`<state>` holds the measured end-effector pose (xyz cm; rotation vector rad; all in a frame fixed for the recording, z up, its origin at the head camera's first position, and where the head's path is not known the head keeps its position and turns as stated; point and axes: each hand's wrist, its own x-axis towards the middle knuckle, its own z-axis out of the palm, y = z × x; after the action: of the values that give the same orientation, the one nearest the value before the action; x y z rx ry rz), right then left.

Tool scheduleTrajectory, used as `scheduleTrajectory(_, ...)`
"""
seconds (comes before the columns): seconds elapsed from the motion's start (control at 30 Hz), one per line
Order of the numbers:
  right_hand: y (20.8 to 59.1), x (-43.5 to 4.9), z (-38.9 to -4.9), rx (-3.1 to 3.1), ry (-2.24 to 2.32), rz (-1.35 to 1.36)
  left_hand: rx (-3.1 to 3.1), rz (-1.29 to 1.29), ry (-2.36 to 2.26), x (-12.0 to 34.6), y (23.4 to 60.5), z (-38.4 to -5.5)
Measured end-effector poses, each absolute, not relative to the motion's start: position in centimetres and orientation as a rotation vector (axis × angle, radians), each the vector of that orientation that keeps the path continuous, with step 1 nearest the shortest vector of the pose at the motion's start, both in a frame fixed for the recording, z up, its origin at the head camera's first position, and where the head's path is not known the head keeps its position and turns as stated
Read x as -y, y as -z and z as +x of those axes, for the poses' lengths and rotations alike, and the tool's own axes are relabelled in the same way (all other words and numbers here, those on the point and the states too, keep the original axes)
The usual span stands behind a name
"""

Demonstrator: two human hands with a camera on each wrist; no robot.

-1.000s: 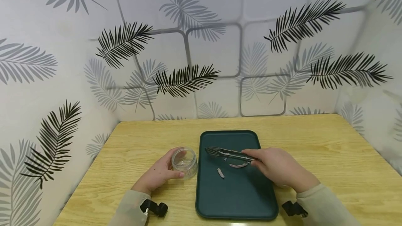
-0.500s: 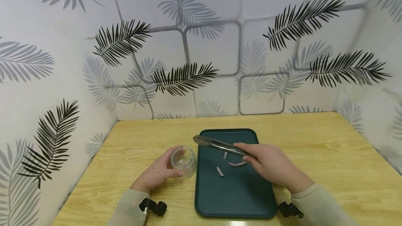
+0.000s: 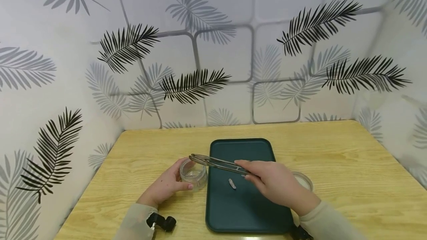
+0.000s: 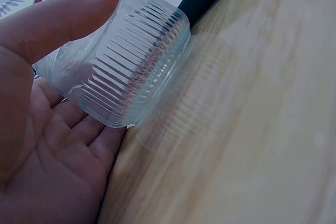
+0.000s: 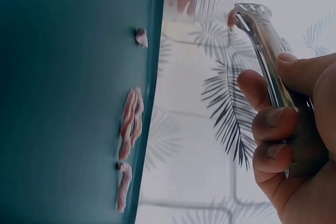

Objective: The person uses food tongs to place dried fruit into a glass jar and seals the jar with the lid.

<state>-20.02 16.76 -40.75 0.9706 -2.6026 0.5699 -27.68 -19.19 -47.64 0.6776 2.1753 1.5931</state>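
Observation:
My left hand [image 3: 166, 185] grips a clear glass jar [image 3: 197, 183], fingers behind it and thumb across its near side. The jar's ribbed wall [image 4: 136, 61] shows in the left wrist view, its base close to the wood. My right hand [image 3: 278, 181] holds metal tongs [image 5: 268, 38], their slotted tips over the jar's mouth in the head view. A small pinkish-brown piece [image 5: 232, 20] sticks out at the tips. Similar wrinkled strips [image 5: 131, 121] lie on the dark green tray [image 3: 250, 210]; one short strip [image 3: 232, 184] shows left of my right hand.
The tray lies on a wooden table [image 3: 347, 166], right beside the jar. A round lid-like disc [image 3: 304, 180] is partly hidden behind my right hand. A leaf-patterned wall [image 3: 227, 99] closes off the table's back.
My right hand has carried the tongs from low over the tray, up and leftward to the jar's mouth. The round disc has come into sight. My left hand keeps its hold on the jar.

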Motion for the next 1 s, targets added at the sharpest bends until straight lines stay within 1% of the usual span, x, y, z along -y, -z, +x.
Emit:
scheduleTrajectory(0.23,41.3,-16.2,-19.9,2.610,-0.571,0.981,-2.187,0.619,-1.585,19.0,47.7,-27.6)
scheduleTrajectory(0.6,40.8,-16.0,-19.7,2.629,-0.555,0.992,-2.150,0.627,-1.599,19.1,47.4,-27.7)
scheduleTrajectory(0.8,40.5,-16.8,-19.9,2.714,-0.630,0.989,-2.152,0.674,-1.603,19.2,47.6,-27.7)
scheduleTrajectory(1.0,39.8,-18.7,-20.5,2.816,-0.578,0.924,-2.160,0.687,-1.602,19.3,47.7,-27.8)
